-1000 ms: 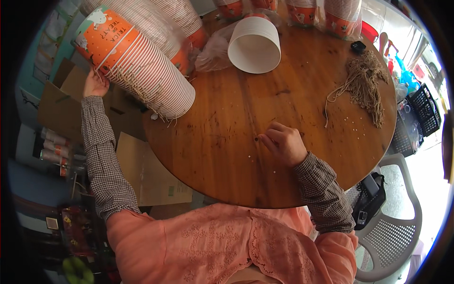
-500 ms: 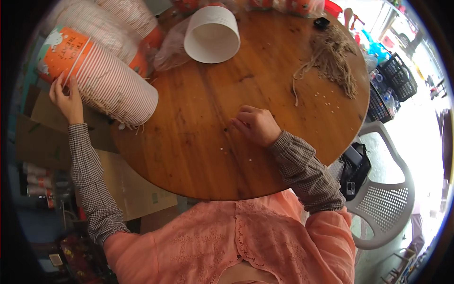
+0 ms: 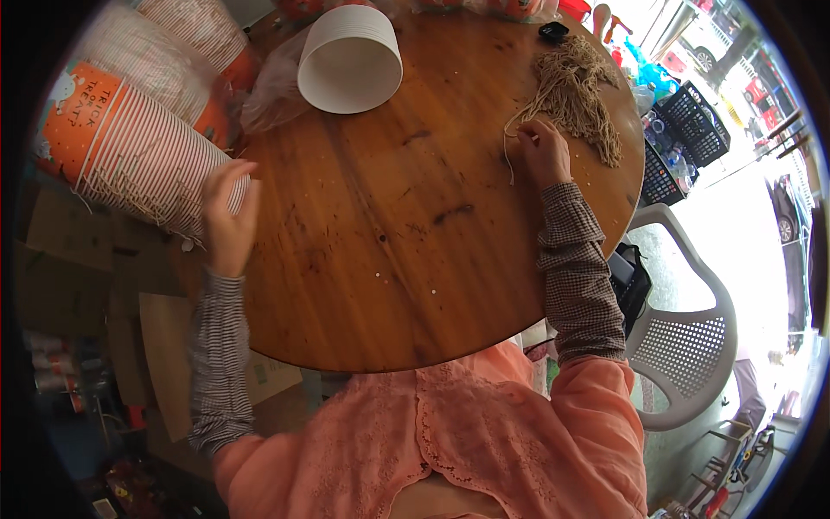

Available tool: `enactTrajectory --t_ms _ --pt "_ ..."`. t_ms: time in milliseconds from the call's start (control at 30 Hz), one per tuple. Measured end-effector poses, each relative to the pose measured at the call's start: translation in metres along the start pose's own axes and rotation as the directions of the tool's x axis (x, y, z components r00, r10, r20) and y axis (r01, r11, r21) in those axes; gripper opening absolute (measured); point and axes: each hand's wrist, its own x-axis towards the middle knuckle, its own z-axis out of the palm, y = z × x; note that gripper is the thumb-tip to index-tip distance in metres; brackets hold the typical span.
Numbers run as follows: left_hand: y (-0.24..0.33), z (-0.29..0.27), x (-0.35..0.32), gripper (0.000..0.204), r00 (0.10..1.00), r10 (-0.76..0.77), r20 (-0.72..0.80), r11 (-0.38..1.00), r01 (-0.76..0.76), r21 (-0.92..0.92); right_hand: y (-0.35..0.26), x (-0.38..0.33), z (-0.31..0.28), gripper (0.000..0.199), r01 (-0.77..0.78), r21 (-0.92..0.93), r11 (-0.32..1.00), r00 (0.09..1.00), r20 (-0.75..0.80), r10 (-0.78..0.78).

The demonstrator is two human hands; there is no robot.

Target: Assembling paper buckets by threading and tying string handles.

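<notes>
String lies within easy reach, probably for quick picking — right hand curled narrow beside it, grip unclear — left hand loosely open by stacked cups.

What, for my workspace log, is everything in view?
Table: one, brown, centre.
Printed stack: one, orange-white, table's left.
Wrapped stacks: several, orange-white, around table's far edge.
White tubs: one nested stack, white, table's far side.
Plastic bag: one, clear, beside white tubs.
String bundle: one, tan, table's far right.
Small object: one, black, beyond string bundle.
Crates: apparently two, black, beyond table's right.
Chair: one, grey, right.
Cardboard: several, brown, lower left.
Left hand: one, checked sleeve, near printed stack.
Right hand: one, checked sleeve, near string bundle.
</notes>
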Motion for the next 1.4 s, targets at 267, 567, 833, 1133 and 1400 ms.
enactTrajectory --t_ms 267,567,833,1133,1400 --pt "0.046 0.145 -0.027 0.013 0.941 -0.161 0.299 0.846 0.287 -0.449 -0.005 -0.007 -0.01 0.018 0.24 0.149 0.959 0.929 0.253 -0.271" --pt "0.053 0.145 -0.022 0.017 0.833 -0.245 0.496 0.736 0.492 -0.465 -0.05 -0.021 0.02 0.011 0.297 -0.011 0.955 0.895 0.351 -0.275" --pt "0.047 0.142 -0.023 0.051 0.725 -0.387 0.569 0.437 0.688 -0.58 -0.132 -0.046 0.064 0.007 0.414 0.256 0.874 0.846 0.247 -0.473" --pt "0.045 0.136 -0.027 0.049 0.74 -0.463 0.488 0.555 0.671 -0.491 -0.166 -0.059 0.077 0.007 0.366 0.324 0.873 0.854 0.256 -0.453" --pt "0.058 0.134 -0.028 0.023 0.859 -0.424 0.287 0.692 0.511 -0.51 -0.173 -0.067 0.072 0.01 0.185 0.421 0.888 0.909 0.271 -0.318"
